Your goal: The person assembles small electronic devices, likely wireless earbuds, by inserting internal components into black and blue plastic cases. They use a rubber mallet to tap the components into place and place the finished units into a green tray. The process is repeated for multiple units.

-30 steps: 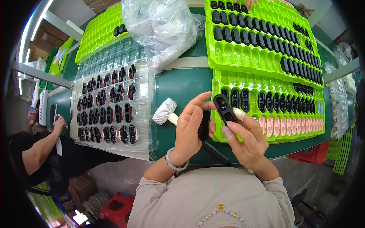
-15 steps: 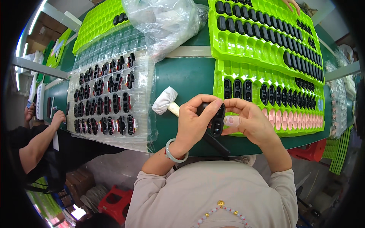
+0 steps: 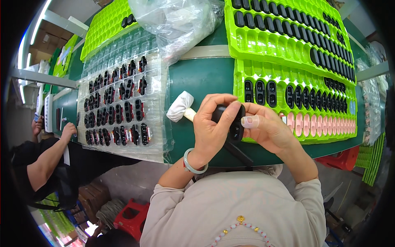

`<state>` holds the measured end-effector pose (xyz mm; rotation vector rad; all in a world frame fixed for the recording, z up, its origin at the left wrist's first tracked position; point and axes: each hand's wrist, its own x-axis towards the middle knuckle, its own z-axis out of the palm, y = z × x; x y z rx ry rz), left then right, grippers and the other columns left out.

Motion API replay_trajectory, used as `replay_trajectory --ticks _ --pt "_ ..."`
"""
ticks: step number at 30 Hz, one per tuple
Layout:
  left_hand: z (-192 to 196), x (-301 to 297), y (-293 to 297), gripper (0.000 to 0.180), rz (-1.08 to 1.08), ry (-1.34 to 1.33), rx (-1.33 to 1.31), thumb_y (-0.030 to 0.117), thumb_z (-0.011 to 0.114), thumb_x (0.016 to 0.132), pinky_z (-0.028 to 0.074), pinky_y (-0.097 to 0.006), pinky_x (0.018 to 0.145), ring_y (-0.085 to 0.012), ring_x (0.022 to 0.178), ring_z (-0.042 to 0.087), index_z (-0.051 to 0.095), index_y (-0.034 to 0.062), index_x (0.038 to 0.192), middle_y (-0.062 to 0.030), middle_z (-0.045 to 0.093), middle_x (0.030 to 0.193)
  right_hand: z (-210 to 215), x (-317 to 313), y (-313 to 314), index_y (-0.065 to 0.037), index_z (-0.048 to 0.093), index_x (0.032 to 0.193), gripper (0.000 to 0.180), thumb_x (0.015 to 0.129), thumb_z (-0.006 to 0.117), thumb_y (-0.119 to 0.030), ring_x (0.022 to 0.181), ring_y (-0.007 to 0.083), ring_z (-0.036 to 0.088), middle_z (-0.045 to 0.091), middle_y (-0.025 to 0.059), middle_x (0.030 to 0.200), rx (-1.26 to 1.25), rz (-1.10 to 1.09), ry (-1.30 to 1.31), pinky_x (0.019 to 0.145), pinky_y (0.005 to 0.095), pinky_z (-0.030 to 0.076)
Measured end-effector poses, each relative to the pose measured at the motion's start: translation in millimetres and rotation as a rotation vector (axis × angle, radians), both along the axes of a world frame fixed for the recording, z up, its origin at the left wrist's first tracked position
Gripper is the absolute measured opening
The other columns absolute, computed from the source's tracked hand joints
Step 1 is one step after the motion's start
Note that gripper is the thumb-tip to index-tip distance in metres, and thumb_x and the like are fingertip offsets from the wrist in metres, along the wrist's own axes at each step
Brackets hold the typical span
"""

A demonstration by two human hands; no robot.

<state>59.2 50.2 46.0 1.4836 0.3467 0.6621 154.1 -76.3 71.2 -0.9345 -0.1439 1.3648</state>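
Holding black part (image 3: 233,122) over green table (image 3: 205,78) edge, both hands closed on it: left hand (image 3: 212,127) wraps upper end, right hand (image 3: 265,127) pinches lower side. Part's long axis near vertical in head view, tilted slightly, top away from person. One white swab (image 3: 181,106) just left. Two green trays (image 3: 288,61), one clear tray (image 3: 123,107); parts inside too many to count.

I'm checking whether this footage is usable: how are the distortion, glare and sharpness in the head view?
Head view: strong fisheye, so the green trays and table edge curve, with black corners at the rim; the plastic bag and clear tray show pale glare; a bright ceiling strip flares upper left; both hands, left and right, and the black part are sharp.
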Motion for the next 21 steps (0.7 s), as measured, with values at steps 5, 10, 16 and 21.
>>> replay_trajectory --ticks 5,10,16,21 --pt "8.2 -3.4 14.3 0.045 -0.341 -0.096 -1.048 0.028 0.037 0.095 0.045 -0.030 0.067 -0.0158 0.076 0.051 0.036 -0.0026 0.128 -0.0089 0.051 0.094 4.1 16.9 -12.8 0.000 0.053 0.109 0.034 0.081 0.060 -0.018 0.091 0.0142 0.058 0.059 0.0063 0.100 0.083 -0.036 -0.021 0.083 0.0309 0.046" --pt "27.4 -6.9 8.8 0.045 -0.406 0.056 -1.021 0.014 0.048 0.093 0.049 -0.033 0.081 -0.0190 0.104 0.055 0.033 0.0020 0.134 -0.0103 0.054 0.114 17.8 30.8 -25.0 0.002 0.053 0.108 0.036 0.080 0.061 -0.020 0.083 0.0165 0.061 0.060 0.0084 0.100 0.016 0.027 -0.116 0.082 0.0357 0.050" --pt "25.9 -9.9 5.8 0.050 -0.434 0.094 -0.871 0.014 0.052 0.091 0.050 -0.034 0.086 -0.0200 0.113 0.051 0.031 -0.0012 0.135 -0.0143 0.049 0.126 25.7 38.4 -23.3 -0.002 0.054 0.109 0.040 0.078 0.066 -0.025 0.078 0.0084 0.064 0.063 0.0006 0.092 -0.144 0.125 -0.351 0.044 0.0152 0.030" --pt "16.4 -12.7 4.1 0.046 -0.427 0.090 -0.787 0.010 0.058 0.088 0.049 -0.028 0.084 -0.0142 0.100 0.057 0.041 -0.0035 0.128 -0.0122 0.054 0.120 29.8 39.4 -17.5 -0.002 0.055 0.109 0.042 0.078 0.067 -0.027 0.073 0.0111 0.065 0.064 0.0026 0.094 -0.203 0.200 -0.373 0.043 0.0155 0.029"
